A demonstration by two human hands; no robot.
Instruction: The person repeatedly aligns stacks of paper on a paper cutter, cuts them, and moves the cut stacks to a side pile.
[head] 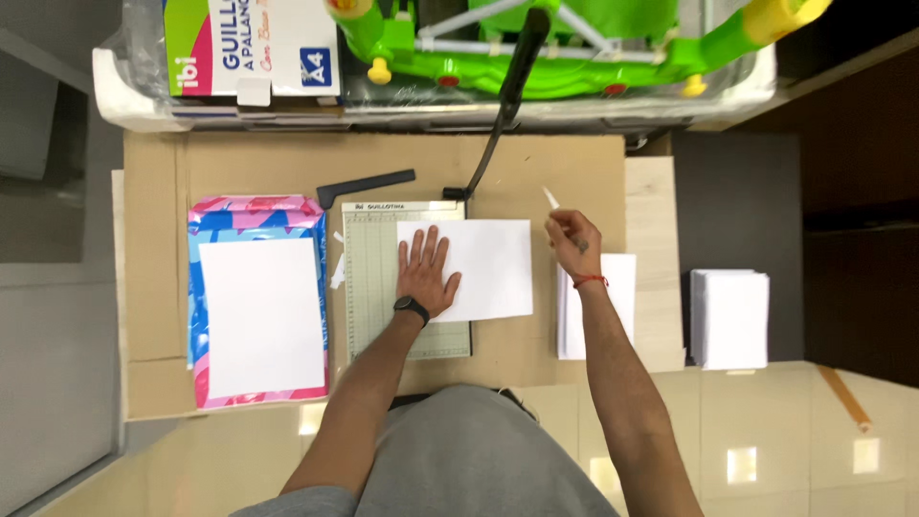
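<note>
The left hand (426, 273) lies flat on a white sheet (479, 270), fingers spread open, pressing it onto the paper cutter (383, 287). The sheet sits half on the cutter and half off its right edge, over the cardboard (239, 163) that covers the floor. The cutter is near the middle of the cardboard. Its black blade arm (507, 96) is lifted up, pointing toward the far edge.

The right hand (574, 239) is up just past the right edge of the sheet. Its fingers are curled shut on a thin white strip (551, 198); it looks like a sliver of paper, but it is too small to be sure.

Under that hand, at the right edge of the cardboard, lies a white paper stack (613, 316). A second stack (732, 319) sits farther right, off the cardboard. At the left edge lies a pink and blue pack (254, 215) with white paper on top. A loose black bar (369, 187) lies just beyond the cutter. A green toy (574, 48) and a box (254, 48) lie past the far edge.
</note>
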